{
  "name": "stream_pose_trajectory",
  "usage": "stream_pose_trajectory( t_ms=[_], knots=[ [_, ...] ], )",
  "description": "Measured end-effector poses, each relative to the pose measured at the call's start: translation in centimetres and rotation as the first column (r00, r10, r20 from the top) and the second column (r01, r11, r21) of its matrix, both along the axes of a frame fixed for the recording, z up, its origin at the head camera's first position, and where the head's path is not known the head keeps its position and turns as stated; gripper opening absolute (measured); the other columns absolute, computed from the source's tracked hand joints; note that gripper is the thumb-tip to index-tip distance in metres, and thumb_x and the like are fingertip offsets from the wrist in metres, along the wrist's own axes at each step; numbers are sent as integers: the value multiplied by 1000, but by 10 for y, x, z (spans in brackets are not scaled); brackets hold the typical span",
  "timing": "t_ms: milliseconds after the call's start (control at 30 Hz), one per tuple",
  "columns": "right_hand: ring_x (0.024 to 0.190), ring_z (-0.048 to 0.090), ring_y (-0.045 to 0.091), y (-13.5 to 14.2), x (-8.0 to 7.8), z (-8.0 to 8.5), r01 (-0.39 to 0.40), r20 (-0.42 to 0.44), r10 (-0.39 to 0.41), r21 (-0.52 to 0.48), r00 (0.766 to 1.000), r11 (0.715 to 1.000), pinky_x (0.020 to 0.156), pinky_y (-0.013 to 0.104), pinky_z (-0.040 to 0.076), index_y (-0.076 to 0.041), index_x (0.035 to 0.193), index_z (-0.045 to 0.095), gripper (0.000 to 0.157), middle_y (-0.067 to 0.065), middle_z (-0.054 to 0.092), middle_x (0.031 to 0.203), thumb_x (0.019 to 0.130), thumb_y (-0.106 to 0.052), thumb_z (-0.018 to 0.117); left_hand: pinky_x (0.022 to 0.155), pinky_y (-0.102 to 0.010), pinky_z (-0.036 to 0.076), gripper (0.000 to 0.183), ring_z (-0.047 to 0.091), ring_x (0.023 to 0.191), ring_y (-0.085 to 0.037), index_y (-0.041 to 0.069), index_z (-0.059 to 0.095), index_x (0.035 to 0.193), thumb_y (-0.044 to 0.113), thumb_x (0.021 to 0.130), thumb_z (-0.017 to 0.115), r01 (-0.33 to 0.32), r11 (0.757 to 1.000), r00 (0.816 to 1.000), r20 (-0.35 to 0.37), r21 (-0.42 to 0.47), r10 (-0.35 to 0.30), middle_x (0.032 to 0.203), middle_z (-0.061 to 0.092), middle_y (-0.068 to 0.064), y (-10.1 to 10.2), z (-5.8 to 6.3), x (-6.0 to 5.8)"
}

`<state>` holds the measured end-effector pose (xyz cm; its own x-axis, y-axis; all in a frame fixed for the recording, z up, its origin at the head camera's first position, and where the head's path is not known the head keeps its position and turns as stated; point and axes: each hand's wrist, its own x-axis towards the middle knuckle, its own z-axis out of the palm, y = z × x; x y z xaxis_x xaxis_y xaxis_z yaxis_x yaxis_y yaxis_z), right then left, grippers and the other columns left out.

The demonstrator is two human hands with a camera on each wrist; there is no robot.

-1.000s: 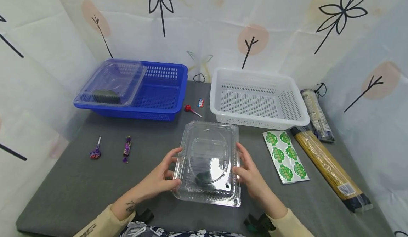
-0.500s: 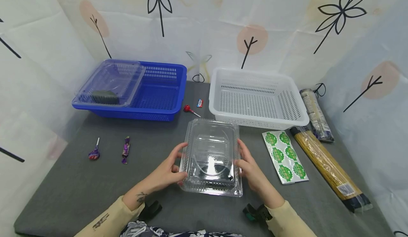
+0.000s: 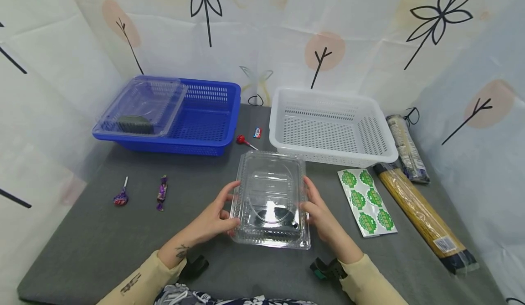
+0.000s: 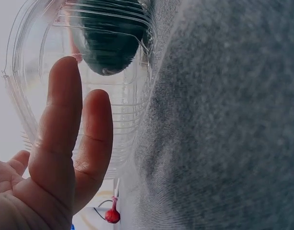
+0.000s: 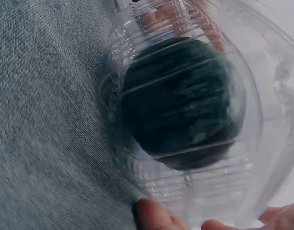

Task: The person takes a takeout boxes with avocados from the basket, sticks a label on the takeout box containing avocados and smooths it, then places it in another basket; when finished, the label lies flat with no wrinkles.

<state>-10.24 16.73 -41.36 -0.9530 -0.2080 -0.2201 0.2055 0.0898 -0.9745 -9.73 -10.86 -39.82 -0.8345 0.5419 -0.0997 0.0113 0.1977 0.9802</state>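
In the head view, a closed clear plastic food container (image 3: 268,186) is between both hands at the middle front of the table. My left hand (image 3: 214,218) grips its left side, thumb near the front and fingers farther back. On the right side, my right hand (image 3: 321,216) holds the edge with thumb and fingers. A dark green, rounded item (image 5: 180,100) shows through the plastic in the right wrist view; I cannot tell its kind. The left wrist view shows two fingers (image 4: 96,129) of the left hand along the container wall.
Behind stand a blue basket (image 3: 205,147), with another clear container (image 3: 153,97) in it, and a white basket (image 3: 334,153). Two lollipops (image 3: 120,199) and two wrapped sweets (image 3: 162,193) lie about. Rightward are a green sticker sheet (image 3: 367,202), a spaghetti pack (image 3: 422,216) and a rolled package (image 3: 406,147).
Both hands have shifted the container slightly away from the body, and its near edge sits farther back. The baskets, sweets and packs have stayed put.
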Motion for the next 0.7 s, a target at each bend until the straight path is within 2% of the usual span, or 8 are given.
stream_pose_trajectory(
  t_ms=[100, 167, 233, 300, 367, 467, 567, 700],
  knots=[
    [112, 39, 39, 12, 1, 9, 6, -72, 5, 140, 997, 990, 74, 45, 45, -17, 139, 13, 64, 18, 17, 139, 83, -8, 43, 52, -47, 49, 82, 58, 61, -22, 20, 8, 139, 2, 78, 59, 7, 1000, 1000, 26, 24, -8, 126, 28, -26, -2, -4, -1],
    [111, 42, 37, 28, 1, 16, 63, -162, -11, 323, 987, 944, 77, 45, 45, -11, 137, 22, 56, 18, 26, 136, 87, -15, 47, 52, -45, 50, 81, 59, 66, -24, 22, 10, 139, 7, 79, 61, -2, 1000, 1000, 27, 19, 1, 127, 27, -25, -5, -8, -3],
    [110, 44, 35, 48, 2, 23, 168, -236, -48, 519, 971, 838, 79, 46, 43, -6, 132, 33, 50, 18, 36, 131, 88, -26, 49, 54, -43, 51, 76, 59, 74, -24, 24, 13, 139, 13, 81, 61, -36, 999, 999, 21, -8, 36, 129, 27, -22, -8, -14, -4],
    [105, 47, 35, 69, 3, 28, 234, -251, -77, 685, 965, 690, 75, 47, 44, -3, 128, 38, 52, 20, 42, 126, 88, -35, 47, 56, -40, 51, 67, 58, 80, -25, 23, 18, 138, 17, 84, 58, -92, 995, 996, 7, -35, 93, 130, 30, -19, -11, -19, -5],
    [101, 49, 37, 88, 7, 29, 243, -214, -119, 786, 970, 568, 71, 47, 43, -1, 127, 38, 56, 22, 43, 124, 88, -40, 44, 57, -38, 51, 58, 57, 83, -27, 20, 24, 136, 20, 87, 54, -158, 986, 987, -9, -52, 157, 128, 33, -17, -14, -23, -5],
    [96, 49, 41, 110, 17, 26, 190, -125, -173, 878, 977, 439, 63, 48, 42, 2, 129, 35, 61, 27, 41, 124, 87, -42, 43, 58, -37, 51, 48, 56, 85, -33, 14, 33, 131, 20, 88, 52, -233, 972, 972, -44, -33, 231, 125, 39, -18, -18, -24, -3],
    [96, 45, 47, 124, 25, 19, 114, -26, -226, 916, 974, 384, 63, 53, 40, 5, 131, 28, 71, 31, 36, 124, 85, -46, 43, 57, -35, 51, 42, 57, 82, -31, 10, 41, 125, 17, 86, 55, -289, 957, 953, -90, 4, 288, 121, 44, -18, -20, -25, 0],
    [101, 36, 55, 132, 29, 9, -4, 110, -251, 921, 962, 389, 68, 60, 37, 8, 134, 14, 89, 36, 29, 125, 80, -57, 44, 57, -34, 51, 34, 58, 80, -24, 7, 47, 117, 12, 85, 56, -341, 936, 927, -133, 92, 351, 116, 48, -19, -20, -23, 5]
  ],
)
